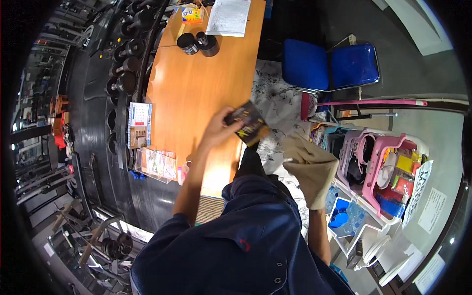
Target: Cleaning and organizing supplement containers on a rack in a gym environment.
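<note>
My left hand [221,127] grips a dark packet or box [247,123] with yellow and orange print, held over the right edge of the wooden table [199,81]. The thumb lies across its face and the other fingers are partly hidden. A beige cloth [311,166] hangs from my right hand, which it covers almost wholly; only the forearm shows below. The cloth is over the marbled floor, beside a shelf of plastic baskets.
Black jars [209,46], a printed sheet [228,16], a desk calendar [140,125] and a clear acrylic holder [156,165] are on the table. Dumbbells [125,83] line its left side. A blue chair [306,64] and a pink basket [376,184] stand at the right.
</note>
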A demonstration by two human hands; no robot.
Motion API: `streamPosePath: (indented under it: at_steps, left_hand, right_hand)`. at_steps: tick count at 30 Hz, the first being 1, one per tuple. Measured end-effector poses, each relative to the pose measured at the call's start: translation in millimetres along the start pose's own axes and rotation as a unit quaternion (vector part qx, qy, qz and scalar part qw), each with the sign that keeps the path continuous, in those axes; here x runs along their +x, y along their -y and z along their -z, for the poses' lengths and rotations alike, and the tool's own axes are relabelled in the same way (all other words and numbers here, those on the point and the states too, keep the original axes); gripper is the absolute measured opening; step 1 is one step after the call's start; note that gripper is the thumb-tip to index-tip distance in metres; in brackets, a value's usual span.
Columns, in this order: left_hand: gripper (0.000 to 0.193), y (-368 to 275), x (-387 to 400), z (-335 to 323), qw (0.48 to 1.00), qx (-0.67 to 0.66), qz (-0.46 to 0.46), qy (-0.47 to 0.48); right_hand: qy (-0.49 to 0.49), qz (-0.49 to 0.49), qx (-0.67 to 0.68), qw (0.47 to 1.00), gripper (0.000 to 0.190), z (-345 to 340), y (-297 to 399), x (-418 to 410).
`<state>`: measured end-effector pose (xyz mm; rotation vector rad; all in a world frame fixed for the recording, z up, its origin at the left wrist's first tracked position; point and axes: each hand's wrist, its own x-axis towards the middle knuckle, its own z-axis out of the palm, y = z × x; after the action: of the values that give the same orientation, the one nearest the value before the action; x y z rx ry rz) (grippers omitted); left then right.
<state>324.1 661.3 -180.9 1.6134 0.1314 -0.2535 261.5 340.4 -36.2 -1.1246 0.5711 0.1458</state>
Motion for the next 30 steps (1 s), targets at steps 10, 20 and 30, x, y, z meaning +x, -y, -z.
streamPosePath:
  at_steps: [10, 20, 30]
  left_hand:
    - [0.067, -67.2, -45.9, -195.2, 0.963, -0.248, 0.037, 0.101]
    - [0.087, -49.5, -163.1, -292.3, 0.959, -0.187, 0.083, 0.196]
    - [0.091, -112.7, -217.2, -329.1, 0.824, -0.38, 0.251, 0.337]
  right_hand:
    - [0.016, 0.286, -0.49, 0.824, 0.013, 84.8, -61.9, 1.3]
    - [-0.108, 0.408, -0.44, 0.792, 0.03, 152.7, -82.0, -82.1]
    - [-0.183, 0.38, -0.504, 0.754, 0.031, 196.8, -117.1, -191.3]
